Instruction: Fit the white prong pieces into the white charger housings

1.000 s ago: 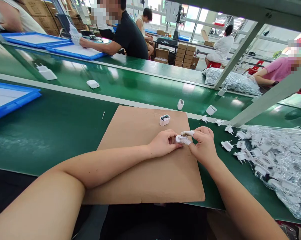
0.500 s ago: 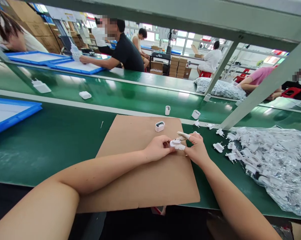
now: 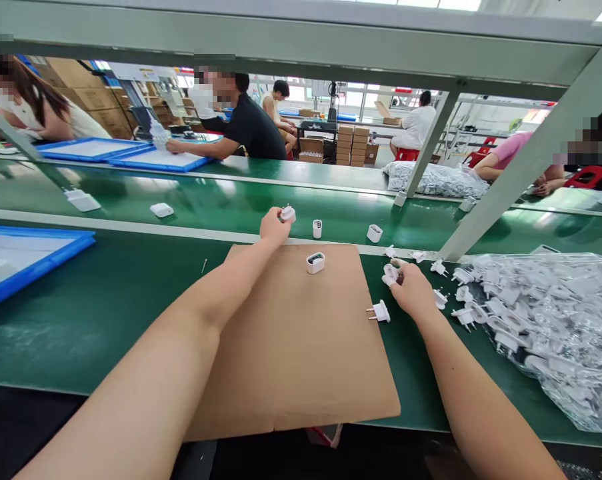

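Note:
My left hand [image 3: 275, 227] reaches over the green belt, its fingers closed round a white plug charger [image 3: 288, 214] with pins pointing up. Right of the cardboard, my right hand [image 3: 411, 287] grips a white plug piece [image 3: 391, 274] between thumb and fingers. A loose two-pin plug piece [image 3: 380, 311] lies at the cardboard's right edge. On the brown cardboard [image 3: 301, 353] stands an open white charger housing [image 3: 315, 263], dark parts visible inside. Beyond it on the belt are two more housings, one upright [image 3: 317, 229] and one tilted [image 3: 375, 233].
A clear bag of white plug pieces [image 3: 555, 333] fills the right side, with several loose pieces beside it. At left sits a blue-rimmed tray [image 3: 45, 267]. Grey frame posts [image 3: 525, 160] cross the right. Co-workers [image 3: 255, 127] sit beyond the belt [image 3: 221, 200].
My hands have parted. The left has gone forward and left to the belt with a charger; the right has moved right and holds a plug piece. Another plug piece now shows on the cardboard's edge.

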